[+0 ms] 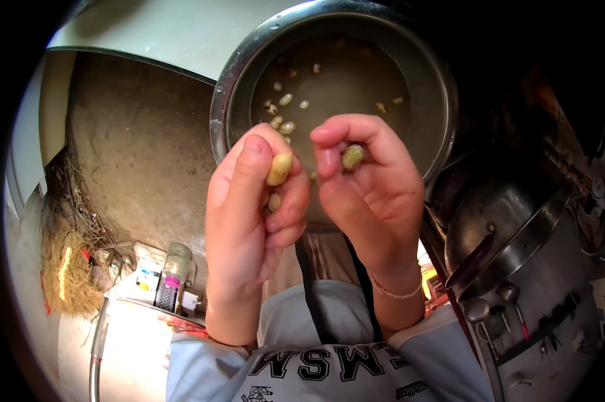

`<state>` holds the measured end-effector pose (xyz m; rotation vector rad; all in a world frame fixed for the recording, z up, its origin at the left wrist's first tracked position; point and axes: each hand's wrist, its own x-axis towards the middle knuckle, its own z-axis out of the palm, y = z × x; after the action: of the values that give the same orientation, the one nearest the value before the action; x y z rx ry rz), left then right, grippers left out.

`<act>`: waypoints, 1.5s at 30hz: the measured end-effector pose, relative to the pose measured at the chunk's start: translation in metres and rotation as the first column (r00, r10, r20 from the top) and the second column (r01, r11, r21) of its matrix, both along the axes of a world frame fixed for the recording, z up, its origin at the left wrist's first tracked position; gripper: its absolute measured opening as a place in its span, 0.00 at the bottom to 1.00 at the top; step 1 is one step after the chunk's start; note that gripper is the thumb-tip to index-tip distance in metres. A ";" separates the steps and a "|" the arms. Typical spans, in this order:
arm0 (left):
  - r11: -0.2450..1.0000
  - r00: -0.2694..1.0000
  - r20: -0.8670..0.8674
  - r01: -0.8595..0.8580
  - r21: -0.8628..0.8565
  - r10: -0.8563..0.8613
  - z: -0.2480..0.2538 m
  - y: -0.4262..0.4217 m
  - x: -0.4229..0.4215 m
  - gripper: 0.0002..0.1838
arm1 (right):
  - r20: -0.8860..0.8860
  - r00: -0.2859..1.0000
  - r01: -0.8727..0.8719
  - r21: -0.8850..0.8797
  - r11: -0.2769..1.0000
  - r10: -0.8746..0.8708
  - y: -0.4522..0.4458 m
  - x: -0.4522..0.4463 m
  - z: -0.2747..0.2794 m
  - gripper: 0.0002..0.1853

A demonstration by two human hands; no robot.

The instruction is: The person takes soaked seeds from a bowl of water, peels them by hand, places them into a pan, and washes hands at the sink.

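Observation:
Over the near part of a large metal basin (225,100), both hands are raised close together. My left hand (255,181) pinches a pale yellow, oval pod-like piece (279,168) between thumb and forefinger, and a second small piece (274,202) rests in its curled fingers. My right hand (372,181) has its fingers curled round a greenish oval piece (352,157). Murky water (336,87) lies in the basin. Several small pale pieces float in it, most of them beyond my left hand, and a few at the right.
A white surface (162,33) borders the basin at the upper left. Straw or a broom head (74,275) lies at the far left. A glass jar (175,268) stands at the lower left. A metal wok (503,228) and hanging utensils are at the right.

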<state>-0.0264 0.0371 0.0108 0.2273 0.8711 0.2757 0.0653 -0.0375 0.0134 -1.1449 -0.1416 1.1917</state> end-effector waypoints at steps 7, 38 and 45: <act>0.989 0.996 -0.014 -0.090 0.119 0.092 0.001 -0.011 0.005 0.14 | 0.337 0.941 -0.004 -0.062 0.998 0.025 0.005 -0.006 -0.012 0.05; 0.992 0.997 -0.013 0.073 0.100 -0.072 0.012 -0.012 0.001 0.13 | 0.516 0.853 -0.050 -0.060 0.997 0.074 0.005 -0.001 -0.013 0.06; 0.996 0.995 0.018 0.093 -0.001 -0.093 0.009 -0.008 -0.003 0.14 | 0.347 0.938 -0.016 0.001 1.000 0.015 0.007 -0.003 -0.012 0.08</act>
<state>-0.0293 0.0289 0.0201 0.2630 0.8405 0.1899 0.0620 -0.0308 0.0010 -1.3465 -0.4224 0.9922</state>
